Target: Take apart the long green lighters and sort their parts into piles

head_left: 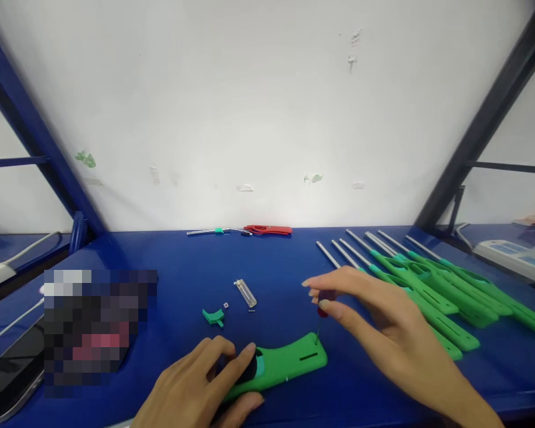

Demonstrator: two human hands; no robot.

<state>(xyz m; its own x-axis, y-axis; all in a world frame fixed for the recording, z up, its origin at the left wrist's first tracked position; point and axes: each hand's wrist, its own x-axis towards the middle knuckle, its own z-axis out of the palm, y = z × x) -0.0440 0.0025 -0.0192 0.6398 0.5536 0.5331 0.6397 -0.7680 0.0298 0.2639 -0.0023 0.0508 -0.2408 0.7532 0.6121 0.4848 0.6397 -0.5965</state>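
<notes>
My left hand (194, 380) presses a green lighter casing (289, 361) against the blue table, fingers and thumb around its trigger end. In my right hand (386, 327) a small screwdriver (323, 311) with a dark red handle is pinched, its shaft pointing down. The screwdriver's tip meets the casing near the corner of its far right end. Just beyond my left hand lie a teal trigger (213, 317), a tiny pale square piece (226, 305), a clear fuel tank (246, 293) and a small screw (252, 311).
Several green long-necked lighters (432, 291) lie side by side on the right. A red lighter (268, 229) with a detached metal tube (203, 232) lies by the wall. At left are a phone (13, 374) and a pixelated item (98, 327). Blue frame posts (40, 119) stand at both sides.
</notes>
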